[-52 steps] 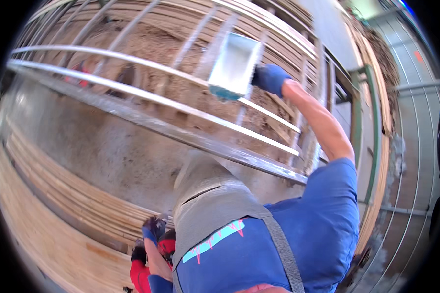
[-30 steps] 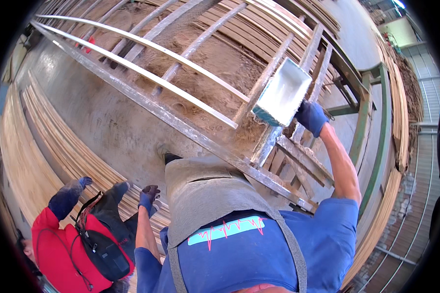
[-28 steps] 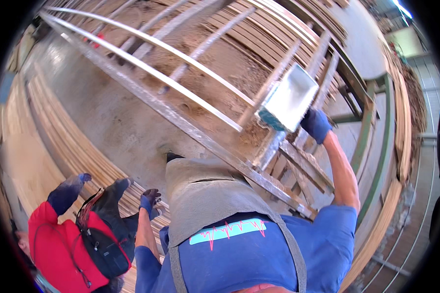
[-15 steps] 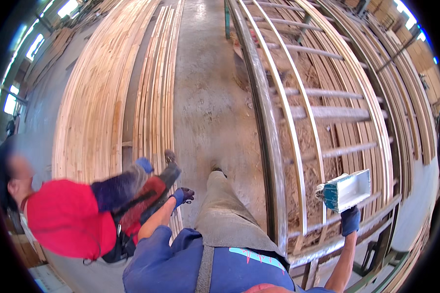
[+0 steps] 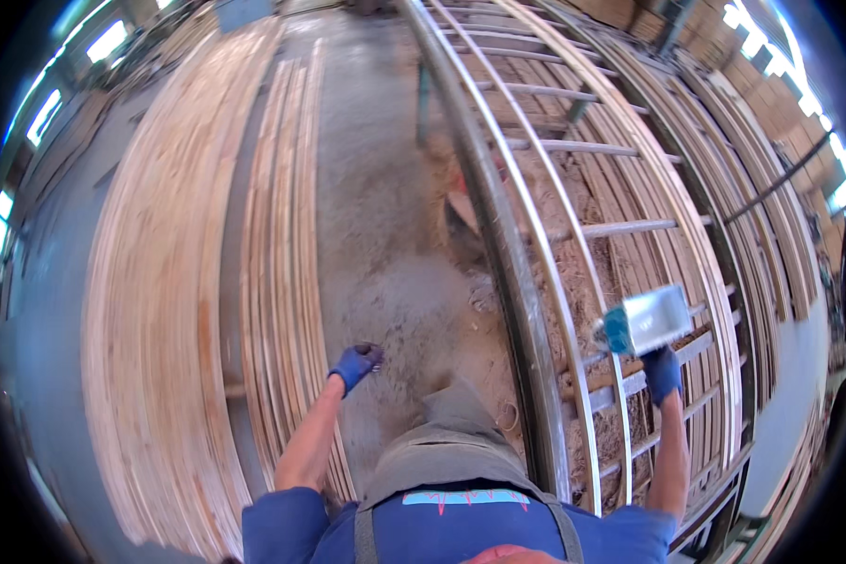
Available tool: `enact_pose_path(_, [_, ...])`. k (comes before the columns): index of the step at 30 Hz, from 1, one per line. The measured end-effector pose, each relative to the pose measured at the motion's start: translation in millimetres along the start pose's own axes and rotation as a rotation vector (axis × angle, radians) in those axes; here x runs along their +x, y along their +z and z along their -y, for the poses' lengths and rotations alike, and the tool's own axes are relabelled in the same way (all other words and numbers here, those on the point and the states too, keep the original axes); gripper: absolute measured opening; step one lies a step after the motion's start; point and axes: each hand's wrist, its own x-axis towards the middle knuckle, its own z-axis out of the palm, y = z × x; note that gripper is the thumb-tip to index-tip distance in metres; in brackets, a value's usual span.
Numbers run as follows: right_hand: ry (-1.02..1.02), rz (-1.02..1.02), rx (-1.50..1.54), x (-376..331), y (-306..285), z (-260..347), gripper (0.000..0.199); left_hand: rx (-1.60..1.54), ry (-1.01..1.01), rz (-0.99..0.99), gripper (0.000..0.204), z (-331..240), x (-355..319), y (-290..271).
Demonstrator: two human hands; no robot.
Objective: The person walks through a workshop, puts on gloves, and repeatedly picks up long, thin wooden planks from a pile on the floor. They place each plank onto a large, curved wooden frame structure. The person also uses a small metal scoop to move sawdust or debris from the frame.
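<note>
My right hand (image 5: 663, 372), in a blue work glove, grips an open-topped box (image 5: 656, 321) from below. The box is white inside with a teal end, and its outline is slightly blurred. It is held above the roller rack, over the long thin wooden strips (image 5: 578, 362) lying along the rack. My left hand (image 5: 359, 362), in a blue glove with dark fingers, hangs over the concrete floor left of the rack. Its fingers are curled in, and nothing shows in them.
A steel rail (image 5: 512, 254) edges the roller rack, with round crossbars (image 5: 630, 228). Left of the walkway lie a wide stack of boards (image 5: 160, 310) and a narrower one (image 5: 287, 244). Sawdust (image 5: 461, 216) lies by the rail. More timber (image 5: 752, 207) is stacked at the right.
The co-worker in red at the left has gone out of view. My right hand has carried the box forward along the rack and slightly left. My left hand's fingers have curled in.
</note>
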Motion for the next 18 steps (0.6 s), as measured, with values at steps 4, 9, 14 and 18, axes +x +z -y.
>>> enact_pose_path(4, [-0.078,0.009,-0.020,155.3,23.8,55.3,0.021,-0.020,-0.003,-0.157,0.031,-50.7,93.1,-98.2])
enact_pose_path(9, [-0.183,-0.076,0.049,346.1,62.1,87.9,0.027,-0.415,-0.303,-0.334,0.022,-44.1,149.9,-195.3])
enact_pose_path(14, [0.038,-0.005,0.178,555.2,76.0,199.8,0.030,-0.491,-0.593,-0.394,0.024,52.8,124.6,-234.1])
enact_pose_path(18, [0.099,0.123,0.214,718.1,93.7,269.4,0.025,-1.057,-0.805,-0.443,0.026,30.6,228.0,-276.3])
